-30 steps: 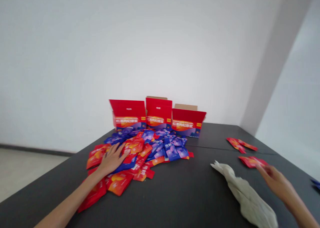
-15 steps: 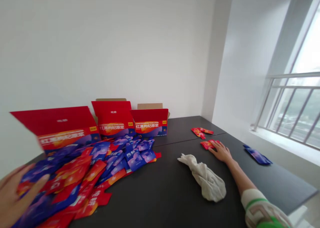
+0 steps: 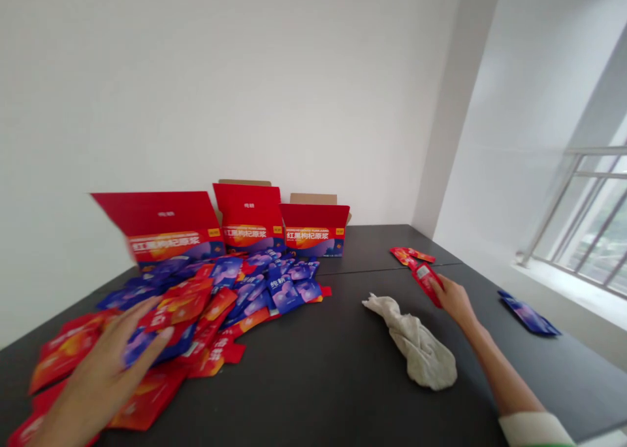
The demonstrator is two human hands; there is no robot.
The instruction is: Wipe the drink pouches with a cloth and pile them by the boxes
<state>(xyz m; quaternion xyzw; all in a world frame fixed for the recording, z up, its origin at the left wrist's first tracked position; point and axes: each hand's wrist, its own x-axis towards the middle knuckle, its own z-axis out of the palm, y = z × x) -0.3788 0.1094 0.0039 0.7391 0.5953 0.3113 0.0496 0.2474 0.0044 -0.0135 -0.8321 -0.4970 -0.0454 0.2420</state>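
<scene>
A big heap of red and blue sachets (image 3: pixel 206 297) covers the left half of the dark table (image 3: pixel 333 368). My left hand (image 3: pixel 105 375) hovers flat over the near edge of the heap, fingers spread, holding nothing that I can see. My right hand (image 3: pixel 453 298) reaches far out to the right and grips a red sachet (image 3: pixel 427 279), lifted off the table. A small pile of red sachets (image 3: pixel 410 255) lies just beyond it.
Three open red boxes (image 3: pixel 249 225) stand along the wall at the table's far side. A crumpled beige cloth (image 3: pixel 416 346) lies mid-table. Blue sachets (image 3: pixel 529 313) sit near the right edge, by a window with railing (image 3: pixel 578 238).
My right hand has picked up a red sachet that it was resting on. My left hand has come forward over the heap. The view swung slightly left.
</scene>
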